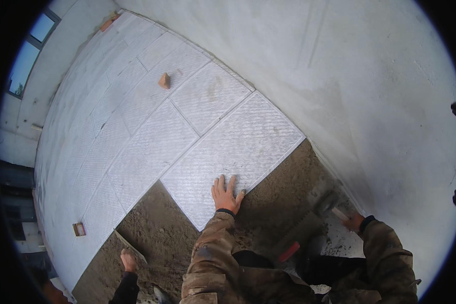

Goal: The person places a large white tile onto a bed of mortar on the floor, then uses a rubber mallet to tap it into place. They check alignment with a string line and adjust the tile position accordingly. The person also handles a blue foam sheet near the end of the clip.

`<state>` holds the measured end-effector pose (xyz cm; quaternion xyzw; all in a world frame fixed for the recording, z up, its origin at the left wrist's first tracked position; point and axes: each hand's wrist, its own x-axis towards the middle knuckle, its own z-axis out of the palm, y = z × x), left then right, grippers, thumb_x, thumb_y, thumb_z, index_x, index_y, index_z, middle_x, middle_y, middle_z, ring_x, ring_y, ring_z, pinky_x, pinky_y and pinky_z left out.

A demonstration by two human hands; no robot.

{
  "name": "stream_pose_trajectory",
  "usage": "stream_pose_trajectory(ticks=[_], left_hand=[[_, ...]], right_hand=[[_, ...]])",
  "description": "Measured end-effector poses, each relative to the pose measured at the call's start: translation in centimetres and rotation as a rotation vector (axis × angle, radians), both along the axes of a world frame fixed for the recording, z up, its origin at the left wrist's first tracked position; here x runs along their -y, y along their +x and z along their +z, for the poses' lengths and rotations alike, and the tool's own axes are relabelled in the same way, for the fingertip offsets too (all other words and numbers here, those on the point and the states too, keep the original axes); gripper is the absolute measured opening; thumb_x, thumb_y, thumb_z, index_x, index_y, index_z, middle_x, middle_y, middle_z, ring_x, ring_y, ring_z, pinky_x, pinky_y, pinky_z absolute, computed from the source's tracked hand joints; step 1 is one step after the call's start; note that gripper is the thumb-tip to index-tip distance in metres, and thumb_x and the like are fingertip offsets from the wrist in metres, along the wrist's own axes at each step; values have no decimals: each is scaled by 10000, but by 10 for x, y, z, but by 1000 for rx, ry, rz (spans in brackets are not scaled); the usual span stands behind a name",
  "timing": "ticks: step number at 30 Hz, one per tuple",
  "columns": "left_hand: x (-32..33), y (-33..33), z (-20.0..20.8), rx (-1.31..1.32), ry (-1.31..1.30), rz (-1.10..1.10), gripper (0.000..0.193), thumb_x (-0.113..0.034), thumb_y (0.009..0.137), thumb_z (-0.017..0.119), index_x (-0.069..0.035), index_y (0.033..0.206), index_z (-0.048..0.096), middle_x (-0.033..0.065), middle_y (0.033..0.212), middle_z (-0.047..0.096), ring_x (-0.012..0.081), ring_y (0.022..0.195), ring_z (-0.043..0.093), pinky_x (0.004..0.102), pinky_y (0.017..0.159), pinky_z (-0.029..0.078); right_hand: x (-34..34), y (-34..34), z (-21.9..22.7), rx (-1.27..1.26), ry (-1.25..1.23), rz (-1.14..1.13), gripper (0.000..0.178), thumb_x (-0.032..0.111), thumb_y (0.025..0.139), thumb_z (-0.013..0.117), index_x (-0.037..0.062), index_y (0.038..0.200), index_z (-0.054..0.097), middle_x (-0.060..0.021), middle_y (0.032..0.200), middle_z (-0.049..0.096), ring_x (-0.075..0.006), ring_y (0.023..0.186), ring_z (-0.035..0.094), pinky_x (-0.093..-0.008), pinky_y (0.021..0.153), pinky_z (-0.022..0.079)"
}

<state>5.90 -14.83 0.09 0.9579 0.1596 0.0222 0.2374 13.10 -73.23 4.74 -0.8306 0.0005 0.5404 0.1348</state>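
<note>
My left hand (227,196) lies flat with fingers spread on a large, ribbed, light-grey tile (233,147) next to the wall. My right hand (355,222), low by the wall, is closed round the pale handle of a mallet (339,213). The mallet's dark head is over the brown mortar bed, beside the tile's near edge; whether it touches the mortar I cannot tell. Between my arms, close to my knees, lies a tool with a red handle (289,252), its blade hard to make out against the mortar.
A co-worker's hand (129,260) at lower left holds a thin flat tool (130,245) over the mortar (162,218). Laid tiles carry a brick piece (164,81) and a small box (79,229). A white wall (380,101) runs along the right.
</note>
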Motion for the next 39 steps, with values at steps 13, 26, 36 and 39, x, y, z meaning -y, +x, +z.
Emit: stream_pose_trajectory(ticks=[13,26,36,39], left_hand=[[-47,56,-1,55,210,420,595,-356,977,614,-134,1519,506,246,1601,369,463,1505,275,585,1247,182],[-52,61,5,-68,156,420,631,-403,955,629,-128,1512,518,260,1614,345,464,1526,240,608,1255,147],[-55,53,-1,-94,131,394,631,-395,957,602,-144,1528,510,254,1625,325,480,1524,228,630,1248,136],[-55,51,-1,-113,121,392,623,-389,964,591,-145,1531,509,254,1625,326,476,1524,231,625,1249,138]], right_hand=[[-200,99,49,631,422,295,308,154,976,634,33,1254,683,-186,1127,678,-397,1056,641,-471,915,528],[-440,195,5,970,471,452,515,246,924,697,49,1390,596,-198,1483,464,-378,1408,415,-514,1179,344],[-470,186,-48,1066,489,404,544,220,930,693,81,1435,544,-215,1494,410,-430,1428,362,-576,1223,260],[-468,184,-52,1074,476,418,564,237,928,705,105,1450,536,-198,1503,387,-413,1441,347,-575,1231,257]])
